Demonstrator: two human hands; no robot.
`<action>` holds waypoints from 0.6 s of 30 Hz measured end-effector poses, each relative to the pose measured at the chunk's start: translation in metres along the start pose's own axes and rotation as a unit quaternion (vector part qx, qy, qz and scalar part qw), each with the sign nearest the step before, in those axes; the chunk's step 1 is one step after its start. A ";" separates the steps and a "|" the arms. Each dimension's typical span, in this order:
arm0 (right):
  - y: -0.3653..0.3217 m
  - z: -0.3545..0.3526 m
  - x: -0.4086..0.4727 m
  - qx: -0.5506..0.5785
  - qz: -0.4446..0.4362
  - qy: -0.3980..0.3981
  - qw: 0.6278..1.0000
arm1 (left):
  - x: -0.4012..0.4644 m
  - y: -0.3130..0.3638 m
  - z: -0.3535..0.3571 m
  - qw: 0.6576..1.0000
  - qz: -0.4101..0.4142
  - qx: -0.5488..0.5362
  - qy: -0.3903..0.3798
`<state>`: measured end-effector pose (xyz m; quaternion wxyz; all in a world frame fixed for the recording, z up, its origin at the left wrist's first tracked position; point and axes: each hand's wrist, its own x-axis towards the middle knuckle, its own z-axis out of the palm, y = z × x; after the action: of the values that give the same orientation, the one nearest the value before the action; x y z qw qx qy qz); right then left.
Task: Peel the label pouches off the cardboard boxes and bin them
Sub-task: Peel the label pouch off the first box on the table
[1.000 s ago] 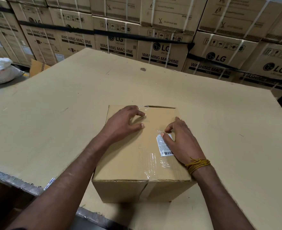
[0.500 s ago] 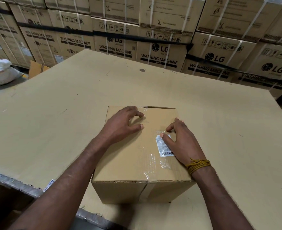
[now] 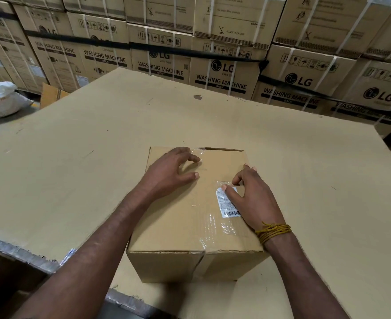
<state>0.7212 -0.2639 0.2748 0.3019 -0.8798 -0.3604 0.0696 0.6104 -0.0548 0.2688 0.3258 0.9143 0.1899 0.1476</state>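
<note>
Here both hands, left and right, rest loosely curled, holding nothing, on the taped box

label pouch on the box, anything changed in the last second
Nothing visibly changed. The label pouch is still stuck flat on the cardboard box, the right hand still picks at its top edge, and the left hand still steadies the box top.

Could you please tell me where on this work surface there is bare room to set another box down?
The tan cardboard-covered table is bare right of the small brown cardboard box, left of it toward the torn near edge, and beyond it up to the stacked washing-machine cartons. The box top is crowded: left hand, right hand, white barcode label pouch.
</note>
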 end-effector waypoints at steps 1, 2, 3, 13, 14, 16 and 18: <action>0.000 0.000 0.000 -0.001 -0.003 0.002 1.000 | 0.000 0.000 0.000 1.000 0.001 0.000 0.001; 0.000 0.001 0.000 -0.001 -0.006 0.006 1.000 | 0.000 0.000 0.000 1.000 0.001 0.001 0.001; 0.000 0.001 0.000 0.001 -0.008 0.011 1.000 | 0.000 -0.001 0.000 1.000 0.001 0.002 0.002; 0.001 0.004 -0.002 -0.007 -0.026 0.022 0.999 | 0.001 -0.003 0.001 1.000 0.001 0.008 0.002; 0.002 0.004 -0.001 -0.006 -0.029 0.023 0.999 | 0.001 -0.003 0.000 1.000 0.002 0.008 0.002; 0.003 0.005 0.000 -0.003 -0.033 0.024 0.999 | 0.001 -0.002 0.000 1.000 0.003 0.012 0.002; 0.004 0.005 0.000 -0.002 -0.035 0.023 0.999 | 0.001 -0.002 0.000 1.000 0.003 0.014 0.002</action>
<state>0.7221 -0.2634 0.2683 0.3105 -0.8688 -0.3839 0.0376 0.6109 -0.0536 0.2676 0.3125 0.9189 0.1901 0.1480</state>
